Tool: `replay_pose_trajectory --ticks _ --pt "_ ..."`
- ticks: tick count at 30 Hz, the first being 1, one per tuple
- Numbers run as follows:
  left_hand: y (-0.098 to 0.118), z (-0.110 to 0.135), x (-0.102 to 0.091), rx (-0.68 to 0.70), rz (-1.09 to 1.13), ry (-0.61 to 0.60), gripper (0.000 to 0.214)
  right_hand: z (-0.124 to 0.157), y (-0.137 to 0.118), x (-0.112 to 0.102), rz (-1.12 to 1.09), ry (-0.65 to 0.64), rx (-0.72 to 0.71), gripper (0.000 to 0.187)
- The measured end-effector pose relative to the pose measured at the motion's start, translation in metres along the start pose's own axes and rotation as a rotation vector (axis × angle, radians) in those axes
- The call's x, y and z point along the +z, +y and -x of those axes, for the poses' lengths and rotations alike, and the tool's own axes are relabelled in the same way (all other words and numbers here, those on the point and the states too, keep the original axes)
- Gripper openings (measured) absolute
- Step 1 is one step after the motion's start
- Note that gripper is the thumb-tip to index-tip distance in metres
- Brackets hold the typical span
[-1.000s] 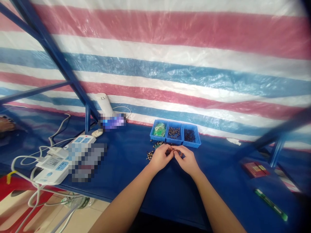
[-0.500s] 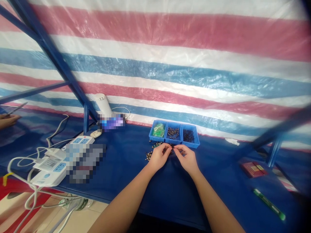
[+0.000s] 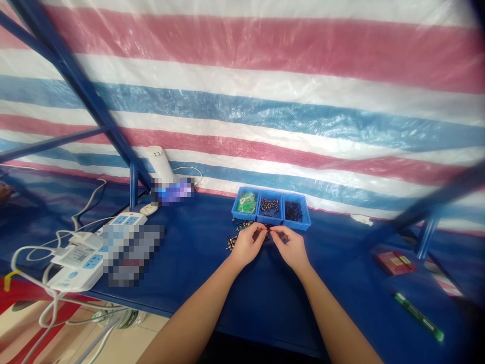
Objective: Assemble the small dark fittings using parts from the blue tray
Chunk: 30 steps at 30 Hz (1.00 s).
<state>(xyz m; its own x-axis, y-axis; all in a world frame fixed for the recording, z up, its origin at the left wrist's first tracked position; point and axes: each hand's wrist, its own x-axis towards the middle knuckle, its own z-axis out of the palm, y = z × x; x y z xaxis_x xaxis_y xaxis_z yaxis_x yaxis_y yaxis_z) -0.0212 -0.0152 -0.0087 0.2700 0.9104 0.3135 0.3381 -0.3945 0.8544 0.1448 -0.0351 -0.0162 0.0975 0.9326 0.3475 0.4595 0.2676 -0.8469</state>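
My left hand and my right hand meet fingertip to fingertip over the blue table, just in front of the bins. Both are closed in a pinch on a tiny dark piece, too small to name. Beside my left hand lies a loose pile of small black and brass-coloured parts, partly covered by that hand. Behind stand three joined blue bins: the left bin holds green and clear pieces, the middle bin small dark metal-tipped parts, the right bin small black pieces.
On the left lie a white power strip with tangled cables and a blurred-out flat object. A white cylinder stands at the back. To the right are a dark red box and a green tube-like item. Blue frame bars slope on both sides.
My hands keep their pinch in nearly the same place. At the far left, another person's hand with a thin object has drawn back toward the edge of the view.
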Motion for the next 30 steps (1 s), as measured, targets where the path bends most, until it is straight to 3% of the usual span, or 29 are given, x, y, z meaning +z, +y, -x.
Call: replay_pose_trajectory --ticks 30 --pt "-0.0012 0.0001 0.0016 -0.004 -0.032 -0.014 0.022 0.0009 -0.0024 -0.0003 0.011 -0.004 0.002 0.025"
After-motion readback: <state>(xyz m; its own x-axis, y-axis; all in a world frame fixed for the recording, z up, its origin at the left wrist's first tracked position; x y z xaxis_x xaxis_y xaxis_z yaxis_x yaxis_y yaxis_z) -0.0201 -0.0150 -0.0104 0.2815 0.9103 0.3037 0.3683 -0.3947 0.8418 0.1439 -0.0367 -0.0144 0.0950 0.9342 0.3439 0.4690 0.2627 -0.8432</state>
